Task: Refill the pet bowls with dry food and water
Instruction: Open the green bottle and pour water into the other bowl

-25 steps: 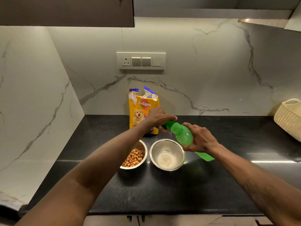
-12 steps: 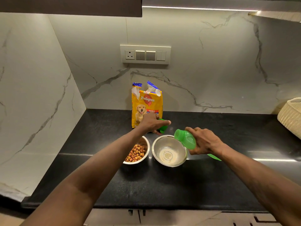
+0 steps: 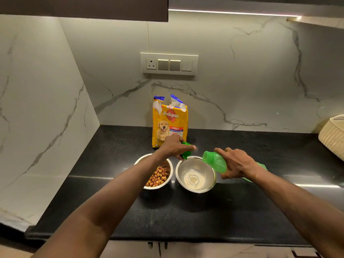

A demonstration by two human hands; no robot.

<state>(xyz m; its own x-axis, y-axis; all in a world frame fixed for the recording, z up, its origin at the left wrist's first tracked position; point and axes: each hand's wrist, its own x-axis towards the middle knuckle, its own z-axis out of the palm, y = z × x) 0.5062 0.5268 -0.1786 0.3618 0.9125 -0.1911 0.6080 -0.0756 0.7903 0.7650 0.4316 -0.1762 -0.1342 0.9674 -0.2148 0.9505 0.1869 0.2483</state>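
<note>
Two steel bowls stand side by side on the black counter. The left bowl (image 3: 168, 165) holds brown dry kibble, partly hidden by my left forearm. The right bowl (image 3: 195, 175) shows only a pale film at its bottom. My right hand (image 3: 235, 163) grips a green bottle (image 3: 215, 161), tilted with its uncapped mouth over the right bowl's rim. My left hand (image 3: 174, 147) holds the green cap (image 3: 186, 152) just behind the bowls. A torn-open yellow dry-food bag (image 3: 169, 121) stands upright against the back wall.
A woven cream basket (image 3: 333, 135) sits at the far right of the black counter (image 3: 204, 216). Marble walls close in the left side and the back. A switch panel (image 3: 169, 63) is on the back wall, with a dark cabinet overhead.
The cap has come off the bottle in my left hand. My right hand has lowered the bottle and tipped its mouth over the right bowl.
</note>
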